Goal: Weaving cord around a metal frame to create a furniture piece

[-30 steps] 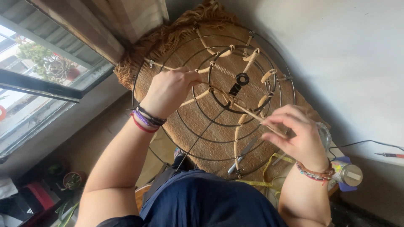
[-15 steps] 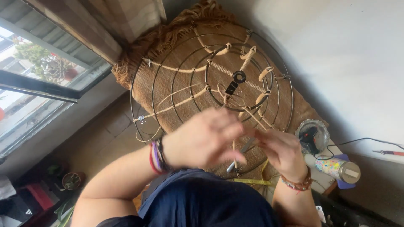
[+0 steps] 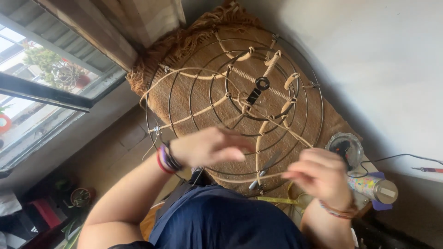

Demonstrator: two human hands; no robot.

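My left hand (image 3: 210,146) hovered, fingers loosely curled and holding nothing I could make out, over the lower edge of the round wire frame (image 3: 235,110) lying on brown matting. My right hand (image 3: 318,177) pinched a pale cane strand (image 3: 249,179) mid-weave; the next pass, I judged, called for threading between 2 rings. Motion blur hid my fingertips.

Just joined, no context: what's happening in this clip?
A person is wrapping tan cane onto a round wire frame that lies over a brown fringed mat. The right hand pinches the strand, which runs toward the left hand; both are blurred, so the left hand's grip is unclear. Several spokes are already wrapped, others bare wire. A glass jar and a patterned tube sit beside the right hand.
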